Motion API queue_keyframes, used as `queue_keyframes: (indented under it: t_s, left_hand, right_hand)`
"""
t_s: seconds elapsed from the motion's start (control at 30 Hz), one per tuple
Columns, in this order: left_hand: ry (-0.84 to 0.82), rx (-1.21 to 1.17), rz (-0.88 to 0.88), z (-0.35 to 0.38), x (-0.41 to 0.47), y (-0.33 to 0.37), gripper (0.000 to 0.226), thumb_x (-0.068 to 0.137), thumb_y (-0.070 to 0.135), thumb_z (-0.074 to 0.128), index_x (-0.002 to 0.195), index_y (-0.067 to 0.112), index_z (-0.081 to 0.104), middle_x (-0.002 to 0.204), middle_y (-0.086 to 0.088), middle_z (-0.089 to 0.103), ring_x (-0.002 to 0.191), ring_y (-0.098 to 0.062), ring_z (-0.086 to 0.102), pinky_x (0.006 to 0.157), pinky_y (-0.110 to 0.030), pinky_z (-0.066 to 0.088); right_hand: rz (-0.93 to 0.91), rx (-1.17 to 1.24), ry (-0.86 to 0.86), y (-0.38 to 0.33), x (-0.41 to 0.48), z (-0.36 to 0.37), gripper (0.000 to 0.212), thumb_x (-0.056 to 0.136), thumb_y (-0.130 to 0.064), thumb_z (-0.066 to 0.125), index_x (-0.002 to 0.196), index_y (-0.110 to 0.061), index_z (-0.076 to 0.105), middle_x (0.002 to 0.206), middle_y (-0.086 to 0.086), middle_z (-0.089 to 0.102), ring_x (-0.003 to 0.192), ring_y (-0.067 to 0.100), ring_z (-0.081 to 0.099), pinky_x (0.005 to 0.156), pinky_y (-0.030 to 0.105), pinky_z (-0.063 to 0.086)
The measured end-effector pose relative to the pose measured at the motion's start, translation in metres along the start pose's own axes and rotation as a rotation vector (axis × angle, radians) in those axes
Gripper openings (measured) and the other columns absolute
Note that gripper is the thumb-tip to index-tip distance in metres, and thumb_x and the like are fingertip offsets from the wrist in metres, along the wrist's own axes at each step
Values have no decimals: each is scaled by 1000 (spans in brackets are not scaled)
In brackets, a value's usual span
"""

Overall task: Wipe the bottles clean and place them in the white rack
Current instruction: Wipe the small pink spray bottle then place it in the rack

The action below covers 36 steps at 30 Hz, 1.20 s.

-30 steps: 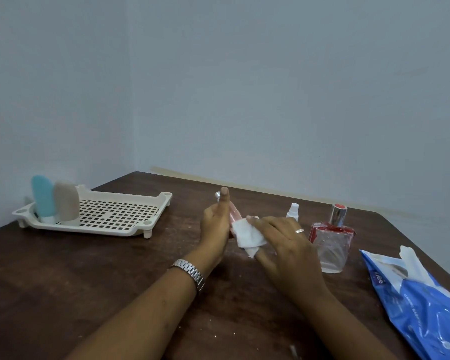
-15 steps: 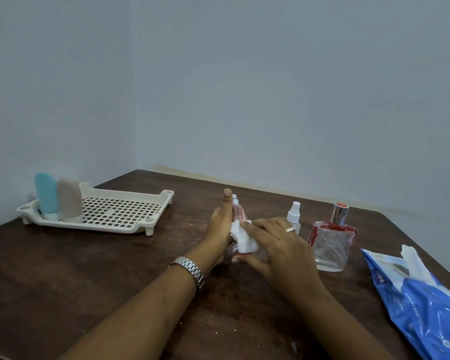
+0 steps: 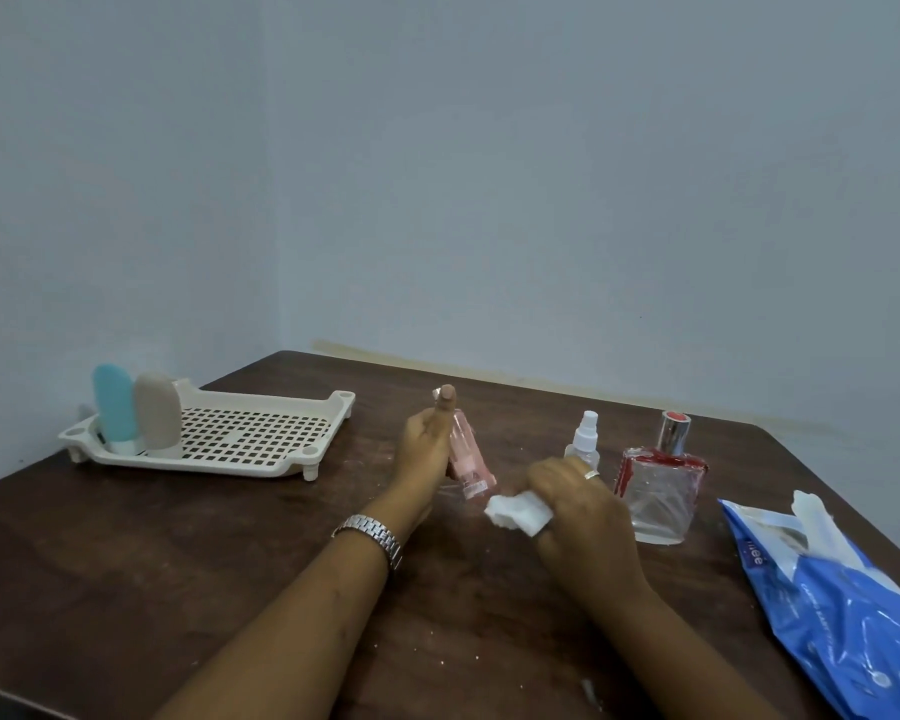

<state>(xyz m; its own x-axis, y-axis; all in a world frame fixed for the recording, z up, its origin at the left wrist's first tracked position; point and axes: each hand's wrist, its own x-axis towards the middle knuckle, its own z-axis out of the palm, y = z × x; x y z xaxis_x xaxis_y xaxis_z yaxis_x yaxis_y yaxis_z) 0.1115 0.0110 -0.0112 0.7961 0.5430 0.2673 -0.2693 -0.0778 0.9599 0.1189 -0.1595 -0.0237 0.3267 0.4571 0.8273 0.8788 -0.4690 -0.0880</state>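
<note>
**Pink bottle held at a tilt, wipe bunched at its base**

Pink and translucent, the small spray bottle (image 3: 466, 459) is up off the dark wooden table (image 3: 178, 563), near the middle of it. It is gripped in the left hand (image 3: 422, 449). The fingers are curled round the far side of the bottle, and the thumb lies straight up along it with its tip at the cap. The bottle leans, top away and to the left, base down toward the right hand (image 3: 578, 506). A metal wristwatch (image 3: 372, 532) sits on the left wrist.

The right hand's fingers are folded tightly round a crumpled white wipe (image 3: 518, 511), which sticks out on the left side of the fist. The wipe lies just beside the bottle's lower end; whether they actually touch cannot be told. A ring (image 3: 592, 474) shows on one finger.

The white rack (image 3: 328, 407) stands on the left part of the table, well apart from the hands. Its floor is perforated. At its left end a blue bottle (image 3: 111, 407) and a beige bottle (image 3: 158, 415) stand upright, side by side and touching.

Right of the hands, a small clear spray bottle (image 3: 585, 439) with a white nozzle stands upright just behind the right hand's knuckles. Beside that is a square glass perfume bottle (image 3: 661, 491) with a silver collar, a red top and red staining round its shoulders. At the table's right edge lies a blue pack of wipes (image 3: 842, 615), open, with a white sheet poking out of the top.
</note>
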Motion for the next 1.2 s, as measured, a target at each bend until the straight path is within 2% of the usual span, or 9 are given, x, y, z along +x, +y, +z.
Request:
queue_keyframes:
  t_s: [0.1,0.2,0.33,0.47,0.57,0.7,0.83,1.03,1.2]
  left_hand:
    - [43,-20,-3,-17,2,13,51,86,59,46,82,11,64,72,-5,64,65,-19,63,53,-23,50]
    - [94,6,27,-47,-2,30,42,92,51,47,90,14,67,80,-2,66,73,-19,65,54,-23,51]
    - [174,97,59,-103,-11,52,40,94,48,47,100,16,69,90,2,65,84,-13,61,64,-26,47]
    - [261,157,32,-163,-15,72,29,90,43,59,97,17,70,88,-2,68,93,-15,62,80,-35,50]
    - [352,235,27,-195,-15,85,22,87,37,66,91,16,68,90,-5,70,97,-19,65,80,-38,56]
    - [410,383,44,-218,-7,93,11,82,25,74,86,18,67,95,-4,69,97,-23,65,83,-45,57]
    - [359,552,-6,-224,4,98,8,82,15,74,87,13,67,96,-6,65,96,-25,64,73,-35,59]
    - [297,758,-5,-227,24,91,12,78,13,78,84,12,67,88,-5,63,81,-15,61,57,-19,54]
    - [299,878,18,-230,38,85,18,76,20,80,82,17,63,82,3,59,87,-18,62,77,-36,58]
  right_hand:
    - [77,50,-19,0,-2,3,15,67,-22,76,72,-20,62,74,-6,66,69,2,50,60,6,32]
    - [138,102,-42,-8,1,7,14,71,-20,77,79,-19,64,81,-6,66,73,9,56,60,16,41]
    - [148,208,-93,-35,13,18,14,76,-29,73,79,-20,64,79,-10,61,72,7,53,59,15,38]
    - [170,326,-118,-72,35,49,17,80,-41,69,75,-29,59,76,-17,56,71,3,51,60,13,35]
    - [187,392,-125,-103,53,78,12,79,-34,71,78,-25,62,80,-12,60,76,8,53,60,10,31]
    - [272,462,-131,-131,69,106,11,78,-28,71,81,-20,64,84,-6,63,80,12,55,61,24,39]
    - [280,515,-113,-140,70,122,11,78,-26,73,81,-20,65,83,-5,63,79,13,57,64,31,48]
    - [241,546,-113,-132,65,128,13,79,-30,72,78,-21,63,80,-7,63,76,11,56,63,30,48]
    - [195,522,-167,-134,61,130,12,80,-34,70,80,-27,61,87,-12,62,82,7,54,65,27,49]
